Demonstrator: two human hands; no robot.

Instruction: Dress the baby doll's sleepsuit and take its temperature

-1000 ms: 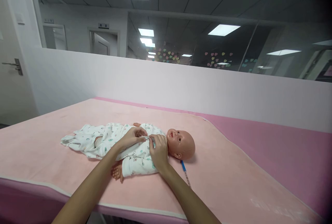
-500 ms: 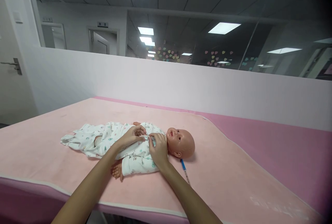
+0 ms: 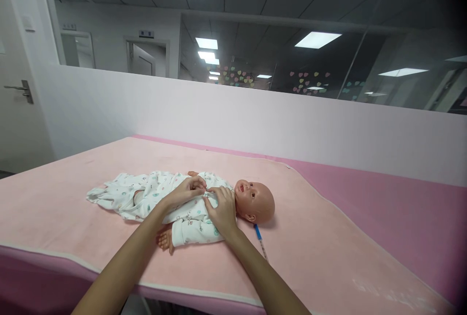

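Observation:
A baby doll (image 3: 255,201) lies on its back on a pale pink blanket (image 3: 91,218), head to the right. It wears a white printed romper (image 3: 153,197). My left hand (image 3: 188,189) pinches the romper's front edge at the doll's chest. My right hand (image 3: 221,210) pinches the cloth just right of it, near the collar. The fingertips of both hands meet over the chest. The doll's bare hand (image 3: 165,241) sticks out of the near sleeve.
A blue-tipped thin stick (image 3: 260,238) lies on the blanket by the doll's head. The blanket covers a darker pink mattress (image 3: 401,208). A white partition wall (image 3: 255,120) with glass above runs behind it. A door (image 3: 18,111) stands at far left.
My two hands have stayed on the doll's chest, with the fingers shifting slightly closer together on the romper. The doll has not moved.

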